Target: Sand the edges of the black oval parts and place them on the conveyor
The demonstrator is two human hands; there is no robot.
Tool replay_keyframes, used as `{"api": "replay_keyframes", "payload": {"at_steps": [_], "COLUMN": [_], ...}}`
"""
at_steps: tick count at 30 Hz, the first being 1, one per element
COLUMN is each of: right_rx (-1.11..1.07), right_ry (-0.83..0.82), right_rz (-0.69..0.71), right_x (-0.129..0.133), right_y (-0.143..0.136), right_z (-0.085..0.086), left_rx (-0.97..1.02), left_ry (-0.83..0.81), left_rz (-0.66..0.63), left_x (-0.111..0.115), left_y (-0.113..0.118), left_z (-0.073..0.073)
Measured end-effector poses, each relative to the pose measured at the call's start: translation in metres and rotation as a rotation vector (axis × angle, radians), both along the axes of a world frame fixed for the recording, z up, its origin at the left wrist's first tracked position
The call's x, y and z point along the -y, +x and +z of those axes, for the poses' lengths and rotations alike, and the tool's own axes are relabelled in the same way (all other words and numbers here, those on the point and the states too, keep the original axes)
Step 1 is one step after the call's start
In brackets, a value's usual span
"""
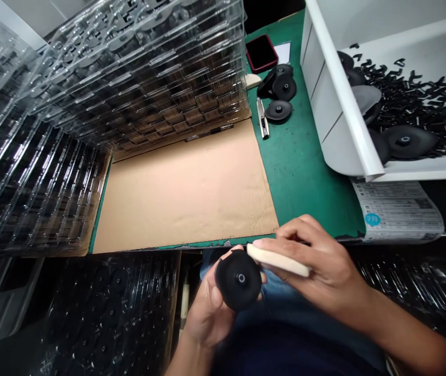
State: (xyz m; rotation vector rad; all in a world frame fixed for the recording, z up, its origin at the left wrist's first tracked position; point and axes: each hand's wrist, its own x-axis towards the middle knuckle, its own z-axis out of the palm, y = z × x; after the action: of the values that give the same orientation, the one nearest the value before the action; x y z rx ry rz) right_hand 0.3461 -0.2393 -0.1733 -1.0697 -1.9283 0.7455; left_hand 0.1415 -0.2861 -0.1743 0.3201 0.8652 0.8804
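Note:
In my left hand [209, 313] is a round black disc [238, 292] with a small raised hub at its centre, its face turned up towards me. The fingers wrap around its edge from below and behind. My right hand [320, 266] grips a cream-coloured pad [278, 260], flat and rounded like a sponge. The pad's left end is beside the disc's upper right edge; I cannot tell whether they touch. Both hands are over my lap, just in front of the table edge.
Clear plastic trays [148, 68] stand stacked behind a cardboard sheet [187, 193]. On the green table [297, 156] lie a utility knife [262, 119], several black discs [279, 110] and a red-edged phone [261, 53]. A white bin [340, 94] holds small black clips [407, 99] and discs.

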Motion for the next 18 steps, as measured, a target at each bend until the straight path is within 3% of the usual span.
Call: {"api": "replay_keyframes", "payload": {"at_steps": [5, 9, 11, 14, 18], "right_rx": [-0.174, -0.256, -0.251, -0.050, 0.285], "right_ry": [-0.179, -0.321, -0.411, -0.502, -0.354], "right_rz": [-0.088, -0.078, -0.009, 0.168, 0.260], "right_x": [0.007, 0.010, 0.012, 0.020, 0.032], "right_y": [0.007, 0.001, -0.004, -0.014, -0.030], "right_z": [-0.001, 0.003, 0.009, 0.018, 0.026], "left_rx": [0.034, -0.022, -0.058, -0.115, -0.198], "left_ry": [0.088, 0.127, 0.145, 0.186, 0.211], "left_rz": [0.019, 0.070, 0.101, 0.143, 0.186], "left_x": [-0.004, -0.002, 0.000, 0.002, 0.004], "left_y": [0.003, 0.005, 0.006, 0.007, 0.010], "left_z": [0.002, 0.003, 0.002, -0.005, -0.010]}}
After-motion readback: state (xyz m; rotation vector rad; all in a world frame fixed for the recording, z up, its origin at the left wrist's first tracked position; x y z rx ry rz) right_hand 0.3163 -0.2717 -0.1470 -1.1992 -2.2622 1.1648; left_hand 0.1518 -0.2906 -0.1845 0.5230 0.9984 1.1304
